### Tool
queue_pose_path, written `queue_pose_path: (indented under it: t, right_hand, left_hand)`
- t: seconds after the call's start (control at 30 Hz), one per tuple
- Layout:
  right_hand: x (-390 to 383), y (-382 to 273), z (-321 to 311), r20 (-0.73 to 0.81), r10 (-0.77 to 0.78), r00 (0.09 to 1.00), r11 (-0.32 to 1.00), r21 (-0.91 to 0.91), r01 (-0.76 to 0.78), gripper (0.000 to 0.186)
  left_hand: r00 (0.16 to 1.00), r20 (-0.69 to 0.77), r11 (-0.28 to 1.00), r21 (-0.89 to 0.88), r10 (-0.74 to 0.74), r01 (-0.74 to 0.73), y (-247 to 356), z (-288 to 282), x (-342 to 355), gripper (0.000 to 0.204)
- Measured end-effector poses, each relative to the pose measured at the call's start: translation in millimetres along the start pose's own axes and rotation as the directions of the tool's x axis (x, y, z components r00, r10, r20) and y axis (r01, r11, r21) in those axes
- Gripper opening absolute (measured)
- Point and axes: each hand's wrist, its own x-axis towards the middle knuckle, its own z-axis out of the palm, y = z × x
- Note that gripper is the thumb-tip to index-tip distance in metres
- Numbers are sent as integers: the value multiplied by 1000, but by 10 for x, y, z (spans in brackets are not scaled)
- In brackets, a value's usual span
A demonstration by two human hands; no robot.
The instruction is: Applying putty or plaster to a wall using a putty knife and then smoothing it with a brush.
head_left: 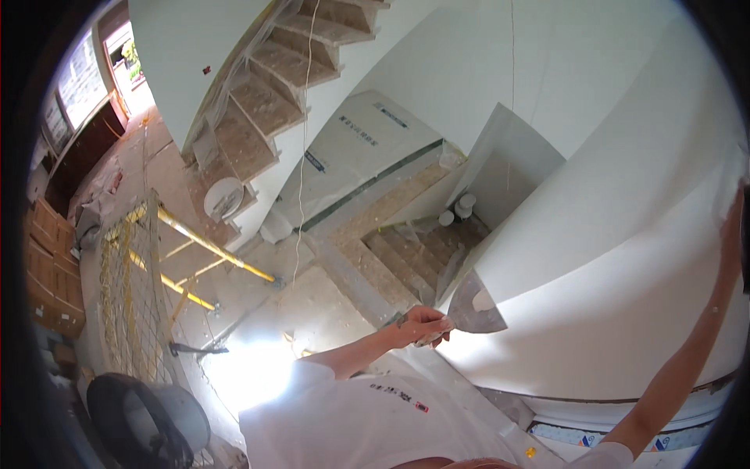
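Observation:
My left hand (422, 327) is closed round the handle of a putty knife (475, 306) in the lower middle of the head view. Its wide, fan-shaped grey blade points right and carries a pale dab of filler. Close beyond the blade rises a curved white wall (578, 313), with light and shaded bands across it. My right arm stretches up along this wall to the far right rim. There my right hand (737, 205) is near or against the wall surface, mostly cut off by the dark rim. Its fingers are hidden, so I cannot see what it holds.
Below left stand a yellow scaffold frame (211, 248), a wire-mesh platform (129, 289) and a black bucket (133, 422). A lamp glares (250, 375). Dusty stairs (273, 78) climb at the top; other steps (406, 254) descend mid-view. Thin cords (303, 156) hang down. Cardboard boxes (55, 266) line the left.

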Motion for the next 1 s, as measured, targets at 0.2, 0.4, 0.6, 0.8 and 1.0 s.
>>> queue_pose_path:
  t: [0.2, 0.4, 0.6, 0.8, 1.0]
  right_hand:
    - [-261, 1206, 591, 261, -101, 960, 947, -272, 174, 42]
    - [1128, 1280, -263, -22, -401, 916, 654, -707, 269, 39]
    - [355, -269, 13, -89, -38, 995, 996, -83, 30, 42]
    - [-699, 840, -476, -116, 229, 967, 969, -63, -237, 44]
    - [-719, 3114, -1611, -470, 519, 714, 821, 42, -569, 43]
  left_hand:
    - [998, -27, 996, 70, -50, 52, -60, 217, 6, 33]
    - [999, -31, 1000, -25, -18, 17, -369, -72, 22, 23]
    - [991, 131, 998, -54, -33, 40, -567, 426, 616, 25]
    - [981, 153, 983, -118, -121, 140, -334, 364, 395, 28]
    - [794, 105, 706, -397, -599, 586, -283, 249, 377, 26]
